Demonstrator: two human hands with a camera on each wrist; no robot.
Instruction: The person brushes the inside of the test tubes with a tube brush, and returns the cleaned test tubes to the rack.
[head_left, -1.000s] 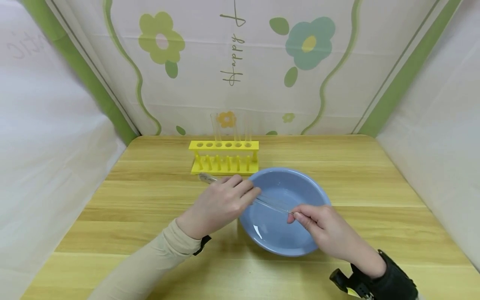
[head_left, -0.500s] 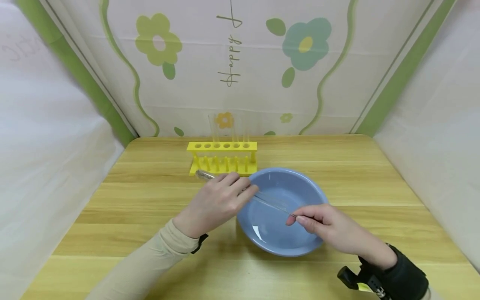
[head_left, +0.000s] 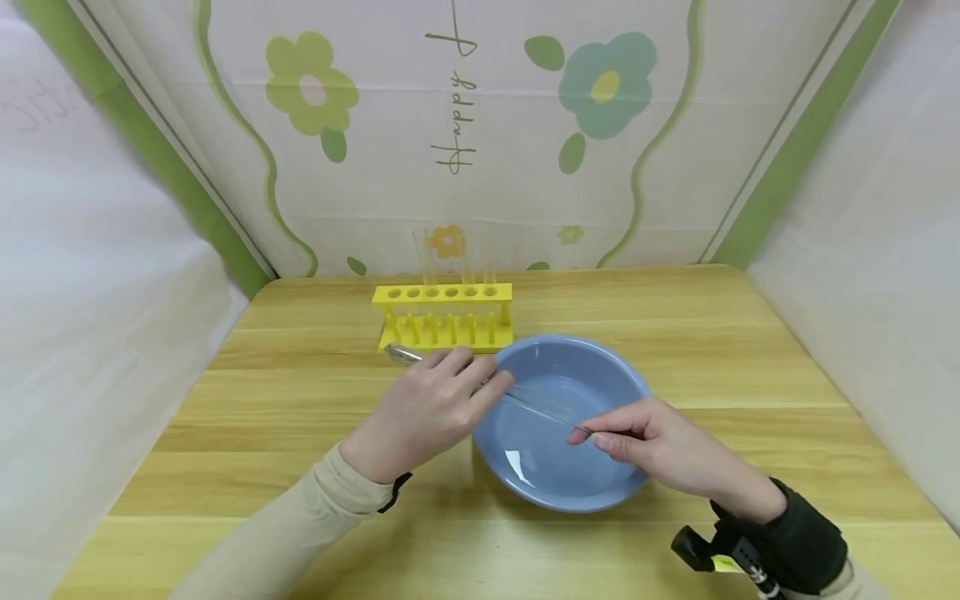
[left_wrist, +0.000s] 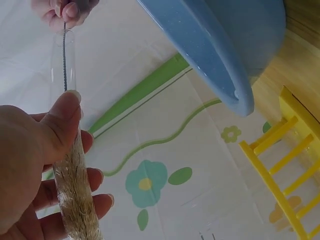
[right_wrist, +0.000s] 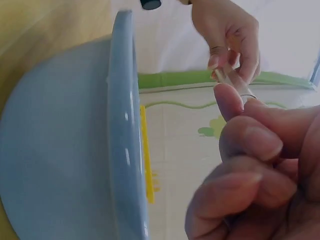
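Observation:
My left hand (head_left: 438,400) grips a clear glass test tube (left_wrist: 71,55) over the left part of the blue basin, with the tube's closed end pointing to the far left. Inside the tube is a test tube brush; its pale bristles (left_wrist: 77,195) fill the part by my left fingers. A twisted wire handle (left_wrist: 64,65) comes out of the tube's mouth. Thumb and forefinger of my right hand (head_left: 652,442) pinch that wire above the basin's right side. In the right wrist view, my curled fingers hide most of the wire.
The blue basin (head_left: 517,479) stands on the wooden table (head_left: 750,358) under both hands; water in it is hard to make out. Behind is a yellow test tube rack (head_left: 442,292) with several holes and pegs, holding a few clear test tubes (head_left: 423,258). A flowered cloth (head_left: 510,192) hangs behind.
My right hand has shifted slightly right, a little farther from my left hand, still pinching the brush's wire. The left hand keeps its grip on the test tube. The head view has drifted slightly.

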